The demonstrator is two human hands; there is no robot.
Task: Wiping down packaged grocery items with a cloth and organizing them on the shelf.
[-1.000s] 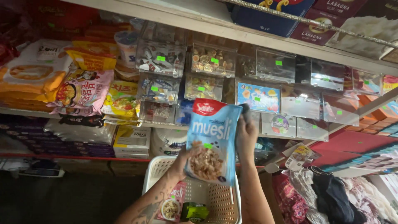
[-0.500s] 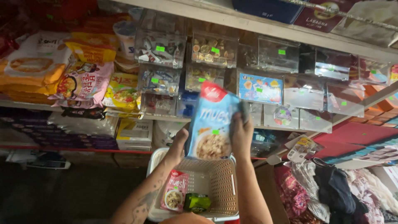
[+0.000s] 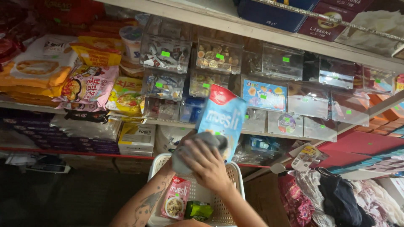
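Over the white basket (image 3: 235,176), the blue muesli box (image 3: 223,115) had turned sideways since a second ago — now its narrow edge showed. The right hand (image 3: 208,166) pressed a grey cloth (image 3: 189,155) on its lower part, fingers curled closed. The left hand (image 3: 187,141) sat mostly hidden behind — its grip could not be told.

A muesli box (image 3: 222,117) stood tilted above the basket (image 3: 235,178), just in front of the shelf edge (image 3: 105,111). In the basket lay a muesli pouch (image 3: 177,203) at the left, with a small packet (image 3: 198,209) just right of it. Clear bins (image 3: 219,56) sat stacked on the shelf behind the box, noodle packets (image 3: 86,86) further left.
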